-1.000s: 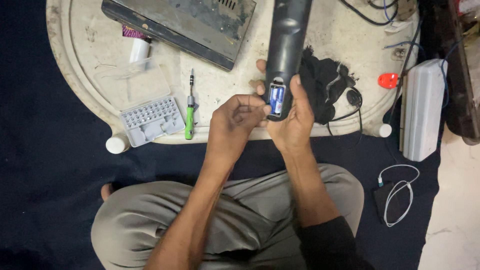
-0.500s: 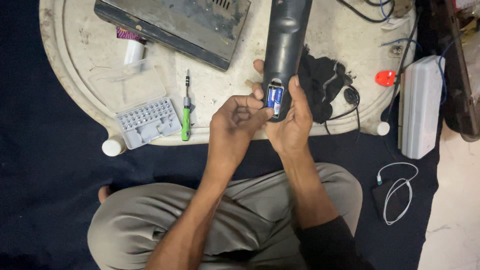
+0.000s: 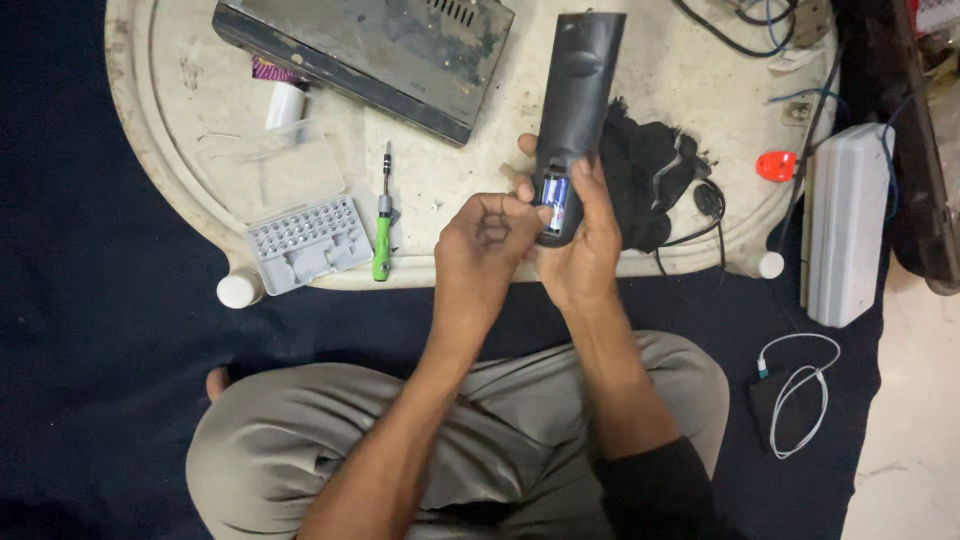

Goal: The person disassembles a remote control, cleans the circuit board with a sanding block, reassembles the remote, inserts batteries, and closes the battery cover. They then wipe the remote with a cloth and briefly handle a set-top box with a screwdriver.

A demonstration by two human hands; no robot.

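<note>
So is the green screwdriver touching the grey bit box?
Apart. The head view shows a bare strip of tray between the screwdriver and the bit box.

- A worn, cream-coloured oval table stood low over a dark blue floor covering.
- On it lay a flat black metal box, a green-handled screwdriver, a grey bit case with clear lid, a black cloth and a small red object.
- A white rectangular block lay on the covering beside the table.
</note>
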